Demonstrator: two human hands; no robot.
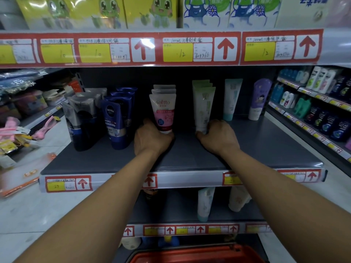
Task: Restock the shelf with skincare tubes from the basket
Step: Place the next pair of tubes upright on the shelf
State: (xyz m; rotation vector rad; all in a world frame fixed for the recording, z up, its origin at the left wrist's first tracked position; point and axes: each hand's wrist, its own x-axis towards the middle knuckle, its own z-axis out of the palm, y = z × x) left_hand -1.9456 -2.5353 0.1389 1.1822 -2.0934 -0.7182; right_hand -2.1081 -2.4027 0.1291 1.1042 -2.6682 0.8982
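Both your arms reach onto the grey shelf (266, 145) at mid-frame. Your left hand (152, 138) curls round the cap end of the pink-and-white tube (163, 111), upright, front of its row at centre. Your right hand (218, 136) grips the base of the pale green tube (204, 107), just right of centre. Red basket (195, 253) rim shows at bottom centre; contents not visible.

glossy plastic tubes (163, 111), seemingly matt shelf (190, 156)
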